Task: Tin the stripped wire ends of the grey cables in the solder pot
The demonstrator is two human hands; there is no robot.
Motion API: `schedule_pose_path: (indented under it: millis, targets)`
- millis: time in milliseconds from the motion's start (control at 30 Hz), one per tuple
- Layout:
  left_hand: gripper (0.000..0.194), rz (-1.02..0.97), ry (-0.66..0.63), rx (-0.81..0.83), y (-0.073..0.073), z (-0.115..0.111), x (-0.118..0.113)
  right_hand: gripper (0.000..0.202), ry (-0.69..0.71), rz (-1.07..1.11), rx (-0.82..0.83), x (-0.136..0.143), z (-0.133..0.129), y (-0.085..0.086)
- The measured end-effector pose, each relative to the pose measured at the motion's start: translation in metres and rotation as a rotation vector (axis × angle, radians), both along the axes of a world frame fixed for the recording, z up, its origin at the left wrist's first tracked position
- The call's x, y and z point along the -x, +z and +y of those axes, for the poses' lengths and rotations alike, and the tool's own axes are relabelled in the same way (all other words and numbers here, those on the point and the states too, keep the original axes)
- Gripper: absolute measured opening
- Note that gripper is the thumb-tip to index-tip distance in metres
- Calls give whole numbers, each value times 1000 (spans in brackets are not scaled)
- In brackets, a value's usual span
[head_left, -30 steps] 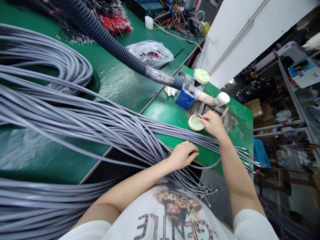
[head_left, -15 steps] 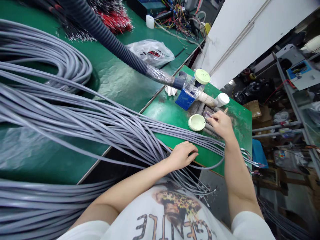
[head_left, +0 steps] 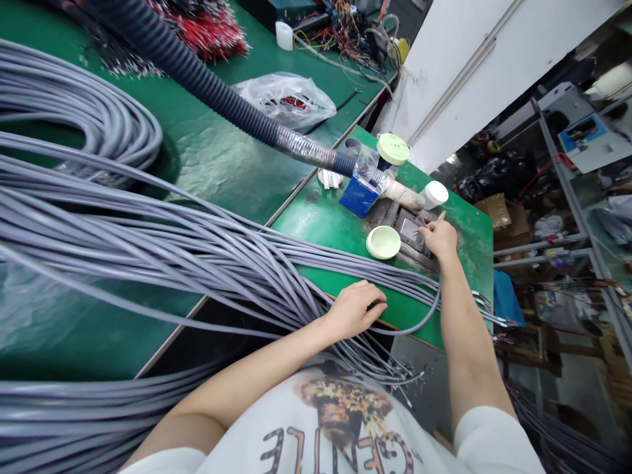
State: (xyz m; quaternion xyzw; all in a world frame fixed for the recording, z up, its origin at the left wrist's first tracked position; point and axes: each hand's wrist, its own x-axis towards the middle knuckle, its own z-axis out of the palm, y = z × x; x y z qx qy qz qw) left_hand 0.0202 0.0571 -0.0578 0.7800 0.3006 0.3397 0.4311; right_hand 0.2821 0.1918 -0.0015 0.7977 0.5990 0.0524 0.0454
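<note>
My right hand [head_left: 441,238] is closed on the end of a grey cable [head_left: 428,318], which loops down below the wrist. Thin stripped wires [head_left: 421,222] stick out from the fingertips, over a dark solder pot [head_left: 411,230] with a shiny square surface. A pale, shallow round tub [head_left: 384,242] stands just left of the pot. My left hand [head_left: 356,305] rests by the front table edge, beside the bundle of grey cables [head_left: 316,253]. Its fingers are loosely bent, the thumb is apart, and nothing shows in its grasp.
A ribbed dark hose [head_left: 222,92] crosses above the table, its pale nozzle [head_left: 402,195] near the pot. Close by stand a blue box [head_left: 359,196], a lidded jar [head_left: 393,149] and a white cup [head_left: 434,195]. A coil of grey cable [head_left: 133,135] lies at left.
My right hand has moved slightly away from the pale tub, with the wires now above the pot's shiny surface. My left hand has stayed in place; the view has shifted slightly.
</note>
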Motion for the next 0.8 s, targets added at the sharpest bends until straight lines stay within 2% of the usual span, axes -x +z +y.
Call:
schedule_pose_path:
  millis: [300,467,567,633,733,800]
  targets:
    - [13,-1,-3,-3,0,1,-1,28,-7,18,1,0,5,-9]
    - [14,-21,5,14,-1,0,0,24,27,94,-55,-2,-1,1]
    - [15,-81,14,46,-1,-1,0,22,145,370,-220,6,-23,19]
    - [15,-193,47,115,0,-2,-2,22,227,605,-311,21,-47,32]
    - [15,-478,140,373,3,-2,-10,24,296,872,-301,55,-88,47]
    - [25,-726,156,601,8,-2,-20,25,316,1011,-278,78,-112,51]
